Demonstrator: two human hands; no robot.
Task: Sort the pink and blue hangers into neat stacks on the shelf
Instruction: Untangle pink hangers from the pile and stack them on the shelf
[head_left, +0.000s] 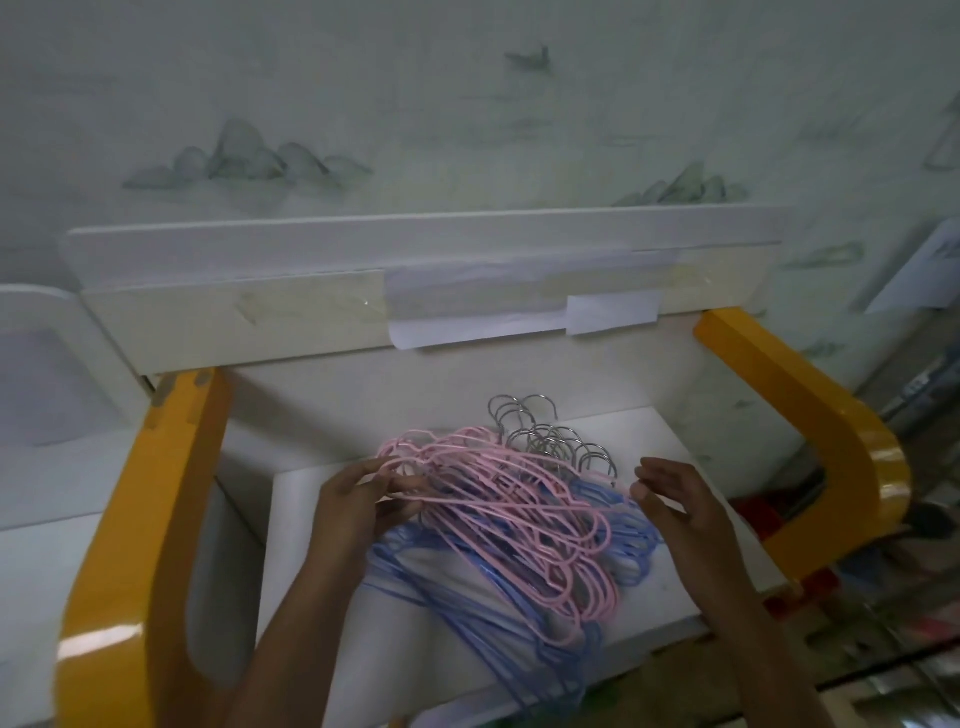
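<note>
On the shelf: a white shelf (322, 519) sits at the centre of the view, holding one tangled heap of thin hangers.
Shelf frame: glossy yellow side supports stand on each side, the left support (130, 545) near the viewer and the right support (810, 415) curving away to the far right.
Pink hangers (524, 514): a loose bundle lying on top of the heap, running from the far left of the heap down toward the near right.
Blue hangers (483, 597): spread underneath the pink ones, showing at the near left and at the right edge of the heap, some reaching past the near edge of the shelf.
Metal hooks (550, 436): silver hook ends cluster at the far side of the heap, pointing up and away.
Left hand (358, 499): reaches in from the near left, fingers curled and pinching the left ends of several pink hangers between thumb and fingertips.
Right hand (670, 499): reaches in from the near right, fingers slightly bent and spread; the fingertips sit at the right end of a pink hanger, where pink meets blue. Whether they grip it or only touch it cannot be told.
Behind the shelf: a white panel (234, 322) with sheets of white paper (467, 301) taped across it.
Wall (467, 104): pale, printed with faint grey-green mountain shapes.
Picture quality: dim and a little blurred, so single hangers are hard to separate.
</note>
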